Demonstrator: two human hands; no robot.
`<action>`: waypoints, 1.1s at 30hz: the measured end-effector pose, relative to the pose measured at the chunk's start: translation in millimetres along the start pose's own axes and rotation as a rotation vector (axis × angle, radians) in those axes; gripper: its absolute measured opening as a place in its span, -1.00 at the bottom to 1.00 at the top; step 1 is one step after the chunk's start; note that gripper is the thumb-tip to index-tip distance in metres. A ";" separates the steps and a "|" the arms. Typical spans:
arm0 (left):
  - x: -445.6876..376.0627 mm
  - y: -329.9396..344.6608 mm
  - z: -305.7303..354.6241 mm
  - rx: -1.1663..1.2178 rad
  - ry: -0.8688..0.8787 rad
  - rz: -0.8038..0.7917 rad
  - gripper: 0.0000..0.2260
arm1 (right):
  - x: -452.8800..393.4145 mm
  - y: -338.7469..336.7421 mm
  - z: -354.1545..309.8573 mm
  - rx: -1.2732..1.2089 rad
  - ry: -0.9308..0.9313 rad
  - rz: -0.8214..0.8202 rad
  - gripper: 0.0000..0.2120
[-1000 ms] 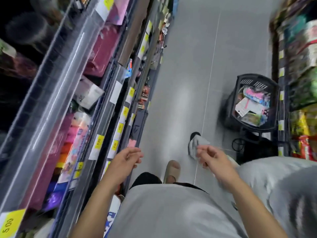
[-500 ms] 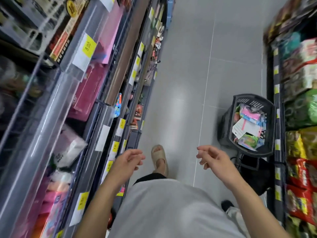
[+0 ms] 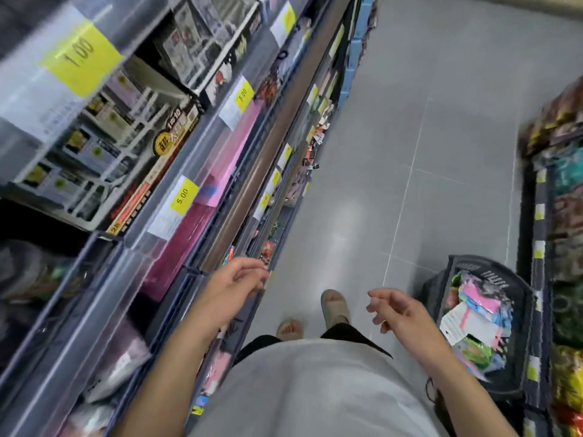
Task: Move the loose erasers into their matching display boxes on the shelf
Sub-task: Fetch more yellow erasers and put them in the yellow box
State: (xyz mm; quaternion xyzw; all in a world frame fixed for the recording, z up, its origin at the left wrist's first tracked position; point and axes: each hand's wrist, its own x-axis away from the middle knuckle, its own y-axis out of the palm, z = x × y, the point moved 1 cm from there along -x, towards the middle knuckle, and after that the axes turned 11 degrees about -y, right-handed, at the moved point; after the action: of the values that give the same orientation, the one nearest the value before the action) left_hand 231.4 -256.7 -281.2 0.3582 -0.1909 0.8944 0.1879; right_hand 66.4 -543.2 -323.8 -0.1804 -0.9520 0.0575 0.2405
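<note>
I stand in a shop aisle beside the shelf (image 3: pixel 195 171) on my left. A black display box (image 3: pixel 104 143) with white dividers and small packed items sits on an upper shelf level at the left. My left hand (image 3: pixel 232 287) hangs near the shelf's front rail, fingers loosely curled, holding nothing. My right hand (image 3: pixel 400 313) floats over the floor with relaxed, slightly bent fingers, also empty. No loose eraser shows clearly in either hand; the picture is blurred.
A dark shopping basket (image 3: pixel 530 298) with colourful packets stands on the grey floor (image 3: pixel 394 152) at my right. Another shelf (image 3: pixel 561 216) of bright packets lines the right side. Yellow price tags (image 3: pixel 183 197) run along the left rails. My sandalled feet (image 3: pixel 334 305) show below.
The view has tilted up and swung toward the left shelf, bringing the black display box into sight. My feet have stepped forward. Both hands stay empty and keep about the same pose.
</note>
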 end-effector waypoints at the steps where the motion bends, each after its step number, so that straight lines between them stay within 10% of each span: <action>1: 4.9 -2.3 10.9 0.008 0.013 0.031 -0.63 | -16.8 -0.9 -13.0 0.017 -0.030 -0.047 -0.88; 11: 110.9 -25.9 98.3 0.236 0.351 0.495 -0.87 | -129.6 51.0 -196.9 0.136 -0.574 -0.688 -0.86; 20: 228.8 -60.4 135.3 0.056 0.669 1.318 -0.75 | -75.2 124.5 -361.2 0.113 -1.062 -1.068 -0.82; 25: 270.6 -107.1 118.5 -0.384 0.402 1.701 -0.65 | -19.7 167.6 -418.1 0.110 -1.340 -1.145 -0.77; 33: 277.6 -140.3 97.0 -0.767 -0.015 1.581 -0.47 | 29.1 243.4 -462.9 0.599 -1.799 -0.923 -0.66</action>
State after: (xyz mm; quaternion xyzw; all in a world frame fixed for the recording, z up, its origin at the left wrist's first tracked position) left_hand 166.1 -127.4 10.6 0.0393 -0.6718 0.6344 -0.3804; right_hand 341.0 -295.9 47.4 0.3753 -0.7031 0.3057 -0.5209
